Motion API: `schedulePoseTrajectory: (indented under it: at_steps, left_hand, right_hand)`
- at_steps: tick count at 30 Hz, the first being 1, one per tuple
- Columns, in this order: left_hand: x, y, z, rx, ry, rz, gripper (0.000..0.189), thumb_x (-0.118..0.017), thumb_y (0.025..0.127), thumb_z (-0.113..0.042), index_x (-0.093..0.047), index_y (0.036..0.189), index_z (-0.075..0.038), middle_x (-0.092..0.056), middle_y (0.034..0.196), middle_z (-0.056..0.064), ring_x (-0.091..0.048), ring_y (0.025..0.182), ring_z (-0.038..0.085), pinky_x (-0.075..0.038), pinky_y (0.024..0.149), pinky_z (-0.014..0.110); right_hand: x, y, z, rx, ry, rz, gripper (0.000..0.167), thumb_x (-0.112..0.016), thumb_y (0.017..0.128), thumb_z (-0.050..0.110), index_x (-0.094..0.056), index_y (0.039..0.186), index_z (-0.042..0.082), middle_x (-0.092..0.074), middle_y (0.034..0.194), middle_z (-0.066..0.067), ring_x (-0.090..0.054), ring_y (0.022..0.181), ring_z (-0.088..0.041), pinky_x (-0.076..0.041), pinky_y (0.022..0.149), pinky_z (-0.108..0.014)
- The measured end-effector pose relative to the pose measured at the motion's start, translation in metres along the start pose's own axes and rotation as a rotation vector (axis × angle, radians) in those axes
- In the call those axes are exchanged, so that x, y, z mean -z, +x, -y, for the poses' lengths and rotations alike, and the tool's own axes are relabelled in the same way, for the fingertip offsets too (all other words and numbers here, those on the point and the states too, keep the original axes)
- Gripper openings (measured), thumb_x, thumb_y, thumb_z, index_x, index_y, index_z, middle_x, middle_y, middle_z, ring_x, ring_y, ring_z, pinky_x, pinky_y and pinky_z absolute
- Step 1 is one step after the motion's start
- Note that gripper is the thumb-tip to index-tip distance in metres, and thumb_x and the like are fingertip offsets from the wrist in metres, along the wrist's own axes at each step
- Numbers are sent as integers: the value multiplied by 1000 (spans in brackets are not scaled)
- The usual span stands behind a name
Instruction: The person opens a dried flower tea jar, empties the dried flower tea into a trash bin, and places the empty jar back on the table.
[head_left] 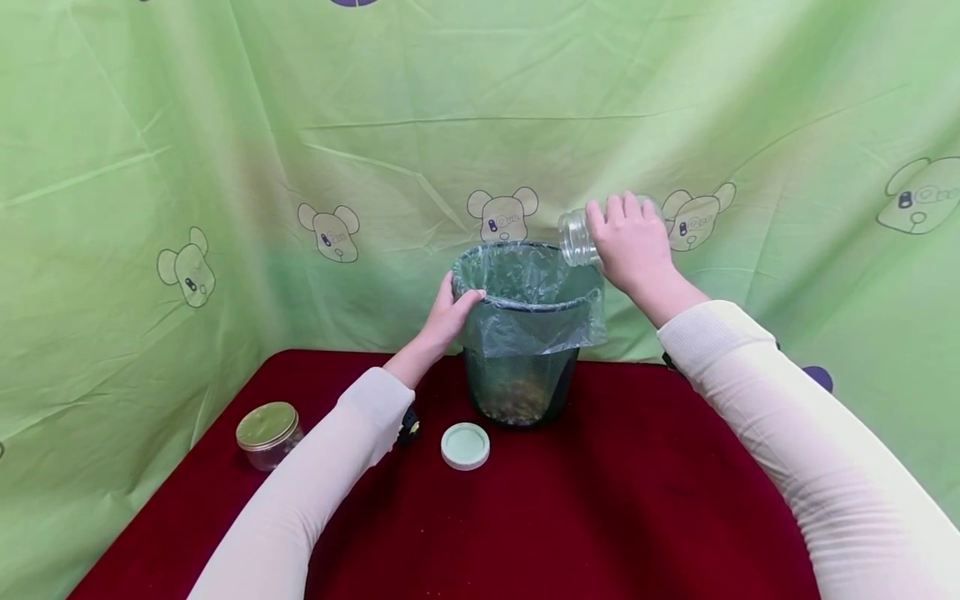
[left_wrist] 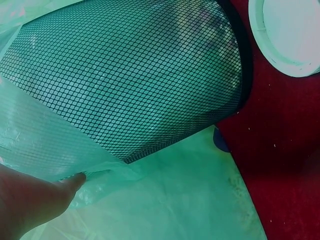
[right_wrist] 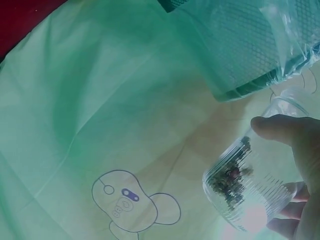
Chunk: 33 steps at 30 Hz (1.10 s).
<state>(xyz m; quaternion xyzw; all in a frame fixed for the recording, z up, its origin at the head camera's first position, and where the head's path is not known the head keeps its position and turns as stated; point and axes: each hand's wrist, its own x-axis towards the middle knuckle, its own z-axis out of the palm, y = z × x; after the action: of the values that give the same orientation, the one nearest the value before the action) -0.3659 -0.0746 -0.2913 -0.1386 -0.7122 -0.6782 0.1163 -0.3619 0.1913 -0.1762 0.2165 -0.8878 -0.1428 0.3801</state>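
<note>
A black mesh waste bin (head_left: 521,385) stands on the red tabletop, lined with a clear plastic bag (head_left: 536,332) folded over its rim. My left hand (head_left: 447,315) grips the rim on the left side, thumb over the bag. Up at the bin's right edge, my right hand (head_left: 633,246) holds a clear ribbed glass jar (head_left: 577,237) tipped sideways, its mouth toward the bin opening. Dark, clumpy bits (right_wrist: 231,177) sit in the lower part of that jar in the right wrist view. Through the mesh, mottled contents show at the bin's bottom.
A pale green round lid (head_left: 465,447) lies on the table in front of the bin. At the left edge is a second jar (head_left: 268,435) with a gold-coloured lid. Green cloth (head_left: 405,183) with bear drawings hangs close behind the bin. Small crumbs dot the red cloth.
</note>
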Motion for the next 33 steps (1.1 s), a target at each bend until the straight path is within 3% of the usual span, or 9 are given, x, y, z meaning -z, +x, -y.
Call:
schedulePoseTrajectory:
  at_steps: [5, 17, 22, 25, 29, 33]
  left_hand:
    - [0, 0, 0, 10, 7, -2, 84, -59, 89, -23, -10, 155, -4, -18, 158, 15, -24, 141, 25, -20, 114, 35]
    - [0, 1, 1, -18, -32, 22, 77, -57, 91, -17, -14, 154, -4, -28, 152, 18, -35, 133, 29, -25, 112, 36]
    - [0, 1, 2, -29, -38, 22, 76, -57, 91, -16, -15, 153, -3, -29, 151, 19, -37, 132, 30, -27, 111, 37]
    - [-1, 1, 2, -37, -40, 21, 75, -56, 92, -15, -15, 153, -2, -29, 151, 20, -35, 133, 32, -26, 111, 37]
    - [0, 1, 2, -41, -42, 29, 77, -57, 91, -18, -15, 153, -2, -29, 151, 20, -36, 133, 33, -27, 111, 38]
    - [0, 0, 0, -38, -29, 29, 79, -58, 89, -22, -16, 153, -3, -29, 151, 19, -36, 133, 31, -28, 111, 38]
  right_hand:
    - [-2, -1, 1, 39, -15, 2, 47, -60, 77, -7, -46, 122, -9, -53, 108, -34, -48, 106, -50, -41, 93, -61]
    - [-6, -4, 6, 84, -42, 8, 46, -58, 81, -7, -46, 126, -8, -53, 117, -35, -47, 115, -50, -38, 98, -60]
    - [-9, -5, 6, 104, -48, 11, 52, -71, 84, 6, -46, 128, -7, -51, 120, -36, -46, 118, -50, -36, 101, -60]
    - [-10, -5, 6, 126, -59, -28, 47, -69, 85, 4, -48, 126, -7, -52, 120, -35, -47, 117, -49, -37, 101, -59]
    - [-12, -6, 7, 150, -61, -92, 37, -57, 85, -8, -50, 121, -7, -54, 117, -35, -49, 115, -49, -38, 100, -59]
    - [-12, -5, 7, 158, -58, -101, 38, -56, 83, -12, -50, 120, -7, -54, 117, -35, -49, 116, -50, -38, 100, -59]
